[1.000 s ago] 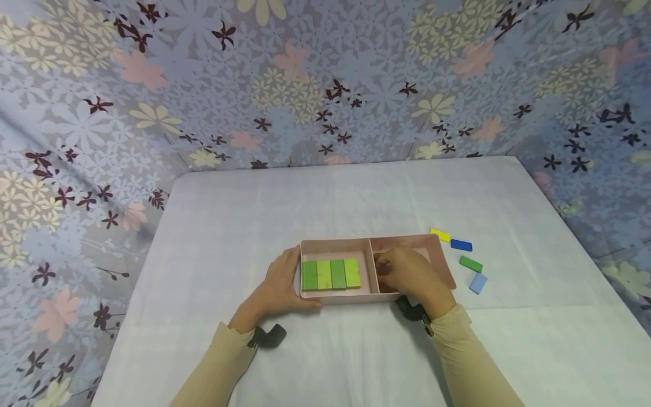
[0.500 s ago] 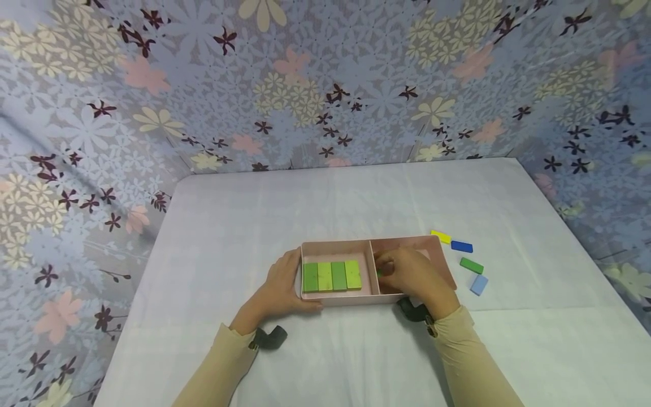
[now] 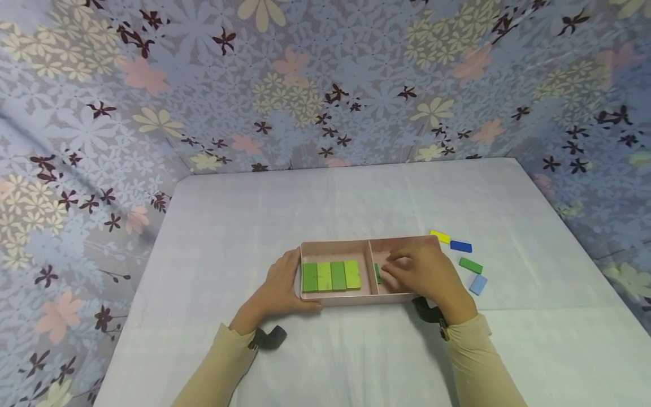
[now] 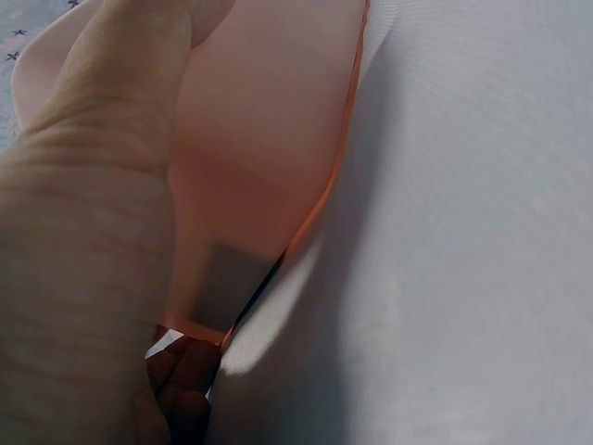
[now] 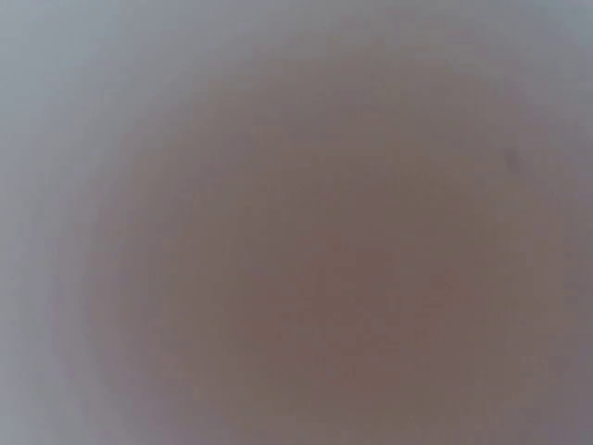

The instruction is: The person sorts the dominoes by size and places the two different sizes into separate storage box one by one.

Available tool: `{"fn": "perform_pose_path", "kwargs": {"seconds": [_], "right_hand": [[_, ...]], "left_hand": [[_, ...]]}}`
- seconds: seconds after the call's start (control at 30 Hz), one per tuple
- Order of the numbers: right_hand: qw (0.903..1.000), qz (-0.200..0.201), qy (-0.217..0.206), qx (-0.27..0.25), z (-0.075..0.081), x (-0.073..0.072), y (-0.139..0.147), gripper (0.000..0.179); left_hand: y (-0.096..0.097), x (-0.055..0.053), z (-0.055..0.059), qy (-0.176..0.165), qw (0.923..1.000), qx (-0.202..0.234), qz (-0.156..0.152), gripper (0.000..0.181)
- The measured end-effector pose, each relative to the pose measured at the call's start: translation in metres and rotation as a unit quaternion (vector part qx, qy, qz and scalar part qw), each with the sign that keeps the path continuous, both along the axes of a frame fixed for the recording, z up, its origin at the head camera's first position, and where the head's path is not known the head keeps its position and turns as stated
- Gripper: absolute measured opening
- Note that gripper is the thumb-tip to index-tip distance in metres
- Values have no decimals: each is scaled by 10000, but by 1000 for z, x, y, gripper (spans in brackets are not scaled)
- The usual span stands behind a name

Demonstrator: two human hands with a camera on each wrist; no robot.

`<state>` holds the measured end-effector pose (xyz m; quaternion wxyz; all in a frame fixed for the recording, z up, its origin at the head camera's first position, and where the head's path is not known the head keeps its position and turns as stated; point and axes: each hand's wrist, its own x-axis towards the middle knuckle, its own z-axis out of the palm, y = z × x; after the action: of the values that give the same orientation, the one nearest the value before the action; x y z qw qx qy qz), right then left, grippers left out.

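Note:
A pink two-compartment box (image 3: 335, 301) lies on the white-covered table. My left hand (image 3: 280, 282) grips its left end, thumb along the front wall; the left wrist view shows the thumb (image 4: 93, 185) close up against the pink wall. In the left compartment, green and yellow-green blocks (image 3: 324, 277) lie side by side in a row. A green block (image 3: 378, 273) stands against the divider in the right compartment. Just right of that block is my right hand (image 3: 427, 271), thumb and fingers apart with nothing between them. The right wrist view is only a blur.
To the right of the box lie a yellow block (image 3: 440, 237), a dark blue block (image 3: 461, 246), a green block (image 3: 471, 265) and a light blue block (image 3: 478, 284). Flowered cloth (image 3: 325, 85) hangs behind and beside the table (image 3: 305, 203).
My right hand has let go of the green block by the divider and drawn back to the right, leaving the block in view. The left hand and box stay put.

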<state>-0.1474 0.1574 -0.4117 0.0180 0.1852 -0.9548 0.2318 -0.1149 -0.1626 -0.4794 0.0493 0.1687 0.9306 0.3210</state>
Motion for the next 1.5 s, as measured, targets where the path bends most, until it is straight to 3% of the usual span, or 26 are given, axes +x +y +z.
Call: {"fn": "perform_pose_path", "kwargs": {"seconds": [0.1, 0.27, 0.37, 0.77, 1.1, 1.27, 1.5], "right_hand": [[9995, -33, 280, -114, -1, 3, 6, 28], [9912, 103, 1191, -573, -1, 11, 17, 16], [9878, 109, 1384, -712, 0, 14, 23, 14], [9912, -122, 1225, -492, -1, 23, 48, 18], [9840, -502, 1609, -577, -3, 31, 78, 18], [9850, -745, 1460, -532, -2, 37, 89, 19], [9858, -758, 1398, -539, -1, 42, 95, 19]], "left_hand": [[0, 0, -1, -45, 10000, -21, 26, 127], [0, 0, -1, -74, 10000, -13, 34, 126], [0, 0, 0, -38, 10000, 32, 0, 126], [1, 1, 1, -105, 9999, 99, 43, 126], [2, 1, 2, -41, 9998, 179, 0, 125], [2, 1, 3, -21, 9999, 170, 12, 126], [3, 1, 3, -56, 9999, 128, -8, 126]]}}
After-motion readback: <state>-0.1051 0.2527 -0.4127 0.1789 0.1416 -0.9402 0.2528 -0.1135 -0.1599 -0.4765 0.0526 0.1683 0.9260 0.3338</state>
